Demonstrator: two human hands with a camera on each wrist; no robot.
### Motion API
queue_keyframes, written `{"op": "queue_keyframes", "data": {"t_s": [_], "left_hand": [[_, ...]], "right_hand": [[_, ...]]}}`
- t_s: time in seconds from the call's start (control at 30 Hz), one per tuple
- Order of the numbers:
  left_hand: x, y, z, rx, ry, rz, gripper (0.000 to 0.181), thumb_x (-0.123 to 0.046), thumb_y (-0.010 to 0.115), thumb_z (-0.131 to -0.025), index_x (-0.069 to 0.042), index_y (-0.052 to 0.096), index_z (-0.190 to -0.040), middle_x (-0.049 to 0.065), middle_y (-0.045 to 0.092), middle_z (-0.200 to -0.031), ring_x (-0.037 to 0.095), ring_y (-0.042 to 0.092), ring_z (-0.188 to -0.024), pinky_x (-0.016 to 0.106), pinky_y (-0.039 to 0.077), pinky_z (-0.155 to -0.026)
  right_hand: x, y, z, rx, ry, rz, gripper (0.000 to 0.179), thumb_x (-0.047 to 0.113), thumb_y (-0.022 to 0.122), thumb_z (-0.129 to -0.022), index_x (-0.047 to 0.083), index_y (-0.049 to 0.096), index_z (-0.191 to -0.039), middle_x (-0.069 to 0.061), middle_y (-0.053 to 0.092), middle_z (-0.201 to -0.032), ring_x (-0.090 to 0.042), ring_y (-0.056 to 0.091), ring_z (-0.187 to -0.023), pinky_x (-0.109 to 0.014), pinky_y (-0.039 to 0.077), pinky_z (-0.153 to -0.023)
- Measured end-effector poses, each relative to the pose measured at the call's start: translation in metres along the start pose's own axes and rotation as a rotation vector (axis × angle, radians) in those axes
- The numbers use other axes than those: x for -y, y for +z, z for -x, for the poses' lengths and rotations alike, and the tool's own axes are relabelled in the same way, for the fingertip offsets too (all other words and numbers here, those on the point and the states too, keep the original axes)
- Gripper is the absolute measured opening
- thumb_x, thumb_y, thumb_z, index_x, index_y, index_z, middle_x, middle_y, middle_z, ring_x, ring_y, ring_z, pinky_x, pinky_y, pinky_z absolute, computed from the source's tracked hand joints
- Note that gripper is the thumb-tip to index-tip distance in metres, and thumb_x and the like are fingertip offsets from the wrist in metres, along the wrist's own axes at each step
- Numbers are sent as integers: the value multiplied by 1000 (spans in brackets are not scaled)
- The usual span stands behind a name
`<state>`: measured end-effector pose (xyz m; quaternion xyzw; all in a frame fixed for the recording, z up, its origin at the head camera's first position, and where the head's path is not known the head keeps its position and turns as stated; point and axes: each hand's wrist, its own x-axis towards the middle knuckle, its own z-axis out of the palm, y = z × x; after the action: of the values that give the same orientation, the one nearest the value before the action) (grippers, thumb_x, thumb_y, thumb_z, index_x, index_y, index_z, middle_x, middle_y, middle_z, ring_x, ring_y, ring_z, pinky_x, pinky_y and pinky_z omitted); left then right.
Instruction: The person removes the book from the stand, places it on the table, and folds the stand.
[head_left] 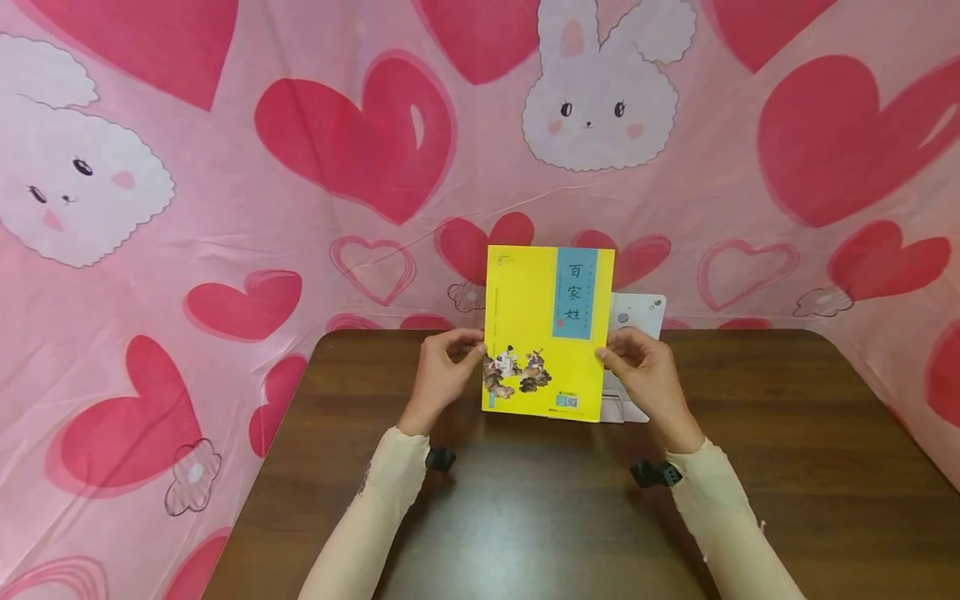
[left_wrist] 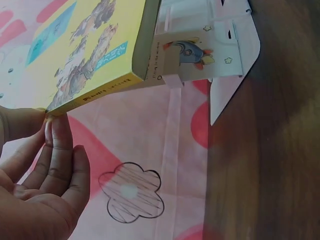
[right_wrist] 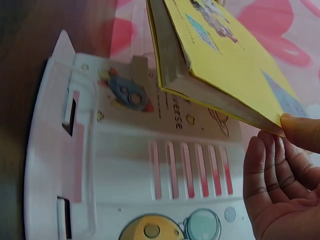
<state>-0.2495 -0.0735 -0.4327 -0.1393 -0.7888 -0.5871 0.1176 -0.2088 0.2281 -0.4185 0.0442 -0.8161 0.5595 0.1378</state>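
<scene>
A yellow book with a blue title panel is held upright, its front cover toward the head camera. At its left edge my left hand pinches it between thumb and fingers. My right hand pinches the opposite edge the same way. Behind the book is a white book stand printed with a rocket and planets, with slots in its back panel. In the head view the book hides much of the stand. Both wrist views show the book's lower end tilted out in front of the stand's back panel.
A dark brown wooden table lies under the arms and the stand. Its far edge meets a pink cloth backdrop printed with hearts and rabbits. A dark band with a small device sits at each wrist.
</scene>
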Motion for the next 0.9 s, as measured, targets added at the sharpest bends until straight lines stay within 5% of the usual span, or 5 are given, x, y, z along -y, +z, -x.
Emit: {"op": "queue_keyframes", "data": {"t_s": [0.37,0.7,0.9], "left_hand": [[6,-34,17,55,-104,24,21,-9,75,-95,0,77,-113,19,78,-110,27,76,-94,42,62,-95],[13,-56,29,77,-151,9,22,-9,74,-96,0,76,-115,19,78,-112,21,74,-93,19,59,-87],[18,-69,37,76,-187,-12,22,-8,73,-96,1,76,-117,20,77,-115,23,74,-95,17,58,-86]], "right_hand": [[5,23,6,76,38,-4,23,10,73,-97,-3,71,-116,-18,72,-106,-17,66,-84,-17,59,-79],[6,42,14,158,61,-97,22,6,73,-96,-7,70,-114,-26,71,-106,-21,69,-83,-19,61,-80],[5,55,18,203,80,-150,22,6,73,-95,-7,69,-113,-27,71,-105,-18,71,-81,-23,62,-80]]}}
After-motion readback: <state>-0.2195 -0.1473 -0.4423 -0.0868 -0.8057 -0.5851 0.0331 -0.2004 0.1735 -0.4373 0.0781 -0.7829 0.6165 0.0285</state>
